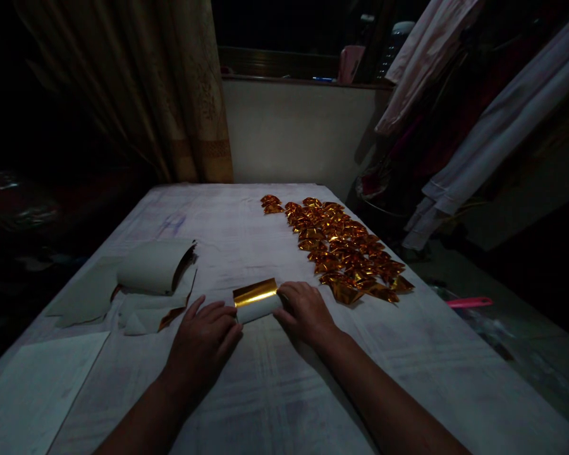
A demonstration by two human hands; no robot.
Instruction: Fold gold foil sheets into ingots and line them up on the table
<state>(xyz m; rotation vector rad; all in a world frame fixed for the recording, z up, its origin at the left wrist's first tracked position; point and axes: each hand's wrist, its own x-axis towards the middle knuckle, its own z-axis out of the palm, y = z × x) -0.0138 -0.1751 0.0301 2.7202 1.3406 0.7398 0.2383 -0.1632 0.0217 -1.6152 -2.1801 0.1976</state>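
Note:
A small sheet of gold foil paper [256,298], white on its underside, lies partly rolled or folded on the table between my hands. My left hand [203,338] rests palm down at its left end, fingertips touching the paper. My right hand [305,311] curls its fingers over the right end and presses it down. Just beyond my right hand a large spread of several folded gold foil pieces [344,249] covers the right part of the table.
The table [265,392] carries a white cloth. At the left lie curled gold-backed paper sheets [154,272] and a flat white sheet [33,392]. A curtain [171,95] and a wall stand behind; clothes [478,114] hang at right; a pink object [469,302] lies on the floor.

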